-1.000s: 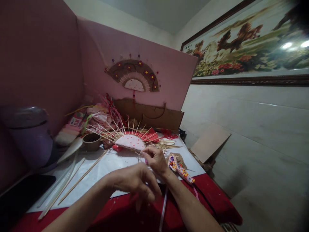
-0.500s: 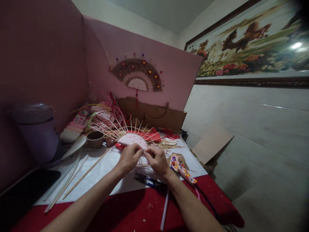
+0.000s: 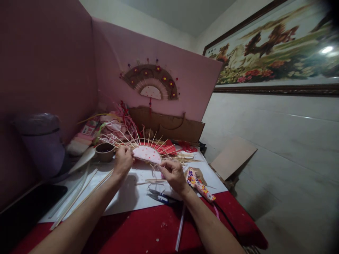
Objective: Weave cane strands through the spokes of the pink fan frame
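Tabletop (image 3: 132, 229), covered in red cloth, with a white sheet (image 3: 113, 210) over its rear part; at mid-table, well back from the front edge, one pink-dotted half-round fan (image 3: 147, 154) with thin sticks radiating rearward, its left end gripped in the fingers of the left hand (image 3: 123, 162), its right corner pinched between thumb and forefinger of the right hand (image 3: 173, 174). Also present: one flower-patterned glue gun (image 3: 200, 187) near the right edge; one brown cup (image 3: 104, 157) beyond the left hand; one pair of snips (image 3: 161, 197) near the sheet's front edge.
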A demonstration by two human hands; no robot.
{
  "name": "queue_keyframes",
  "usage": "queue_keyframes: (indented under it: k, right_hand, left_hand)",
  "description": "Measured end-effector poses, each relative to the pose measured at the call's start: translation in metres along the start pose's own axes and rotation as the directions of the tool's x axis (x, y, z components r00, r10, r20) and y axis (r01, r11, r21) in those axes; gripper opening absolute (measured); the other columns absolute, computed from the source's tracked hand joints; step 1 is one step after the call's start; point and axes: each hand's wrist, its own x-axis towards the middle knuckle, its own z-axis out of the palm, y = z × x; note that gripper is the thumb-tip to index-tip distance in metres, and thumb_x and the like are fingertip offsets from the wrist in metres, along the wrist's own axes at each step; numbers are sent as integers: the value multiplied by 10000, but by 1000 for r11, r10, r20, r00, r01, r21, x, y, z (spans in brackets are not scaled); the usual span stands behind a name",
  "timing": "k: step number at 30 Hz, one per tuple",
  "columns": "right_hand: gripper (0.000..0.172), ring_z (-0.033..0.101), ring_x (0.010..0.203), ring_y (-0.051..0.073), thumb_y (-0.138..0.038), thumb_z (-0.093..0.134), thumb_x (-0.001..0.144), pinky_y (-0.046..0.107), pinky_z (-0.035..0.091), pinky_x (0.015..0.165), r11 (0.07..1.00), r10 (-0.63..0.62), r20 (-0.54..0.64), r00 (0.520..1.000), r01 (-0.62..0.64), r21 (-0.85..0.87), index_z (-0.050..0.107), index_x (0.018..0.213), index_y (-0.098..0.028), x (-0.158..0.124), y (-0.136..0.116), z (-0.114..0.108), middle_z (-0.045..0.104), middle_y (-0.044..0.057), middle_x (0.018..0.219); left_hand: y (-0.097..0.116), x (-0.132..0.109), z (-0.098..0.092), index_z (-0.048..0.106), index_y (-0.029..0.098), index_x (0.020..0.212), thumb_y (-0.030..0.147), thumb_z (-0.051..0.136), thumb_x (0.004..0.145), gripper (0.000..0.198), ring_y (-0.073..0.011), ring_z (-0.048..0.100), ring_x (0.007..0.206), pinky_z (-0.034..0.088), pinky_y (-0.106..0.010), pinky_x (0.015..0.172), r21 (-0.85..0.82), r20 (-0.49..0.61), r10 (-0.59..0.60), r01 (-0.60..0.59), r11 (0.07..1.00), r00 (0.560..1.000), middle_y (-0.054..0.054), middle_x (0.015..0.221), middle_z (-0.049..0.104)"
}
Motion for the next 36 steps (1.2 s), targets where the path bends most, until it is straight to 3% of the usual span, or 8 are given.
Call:
queue_keyframes:
  k: [5, 9, 12, 14, 16, 18, 21, 36]
  right_hand:
    - [149, 374, 469, 93, -264, 583, 793, 219, 284, 480, 999, 32, -5, 999, -32, 11, 669, 702, -182, 4, 3, 2, 456, -53, 484]
    - [152, 390, 484, 90, -286, 592, 792, 212, 293, 480, 996, 64, -18, 998, -63, 58, 668, 711, -182, 7, 6, 4, 474, -49, 514]
    - [175, 385, 444, 81, -303, 577, 799, 205, 290, 444, 990, 87, 8, 996, -88, 114, 656, 708, -175, 8, 7, 4, 468, -58, 498]
    - [193, 403, 422, 81, -316, 554, 810, 200, 303, 423, 983, 103, 28, 994, -106, 148, 644, 717, -173, 8, 8, 4, 473, -59, 488]
    - [191, 443, 451, 87, -308, 541, 811, 199, 341, 445, 980, 106, 31, 994, -110, 168, 635, 717, -172, 9, 8, 3, 506, -48, 521]
    - [177, 467, 494, 93, -295, 545, 797, 202, 368, 480, 979, 102, 27, 994, -105, 177, 634, 708, -170, 9, 7, 2, 533, -35, 563]
    - [185, 467, 516, 94, -299, 540, 799, 202, 371, 493, 979, 95, 29, 995, -99, 176, 640, 712, -170, 9, 6, 1, 542, -30, 589]
    - [275, 417, 517, 107, -350, 542, 817, 223, 319, 516, 990, 139, -170, 976, -135, 37, 537, 593, -190, 10, 12, 0, 465, -45, 532]
  left_hand:
    - [18, -7, -17, 536, 172, 679, 403, 466, 866, 306, -70, 384, 368, 323, -202, 370, -211, 509, 62, 55, 976, 858, 46, 470, 462]
    - [41, -38, -20, 648, 155, 632, 315, 712, 640, 172, -160, 558, 422, 425, -268, 385, -190, 891, 110, 142, 971, 440, -49, 513, 624]
    - [54, -61, -20, 753, 180, 792, 249, 654, 697, 153, -220, 681, 777, 536, -314, 596, -163, 983, 176, 205, 965, -45, -115, 1065, 706]
    - [56, -67, -15, 753, 191, 913, 229, 622, 723, 234, -211, 686, 739, 505, -280, 510, -84, 979, 121, 211, 974, -166, -89, 949, 737]
    - [52, -64, -8, 750, 175, 812, 205, 683, 647, 180, -166, 635, 510, 425, -233, 393, -62, 997, 52, 210, 976, 53, -41, 664, 719]
    - [44, -54, 0, 686, 144, 643, 203, 695, 606, 70, -107, 503, 344, 297, -191, 301, -136, 873, 22, 199, 970, 487, 0, 469, 611]
    - [33, -39, 8, 602, 159, 701, 279, 591, 721, 122, -40, 383, 324, 250, -159, 315, -232, 643, 13, 179, 956, 766, 52, 487, 537]
    - [5, -21, 4, 571, 134, 619, 321, 616, 786, 255, -68, 387, 373, 299, -209, 370, -19, 650, -188, 263, 965, 736, 39, 467, 473]
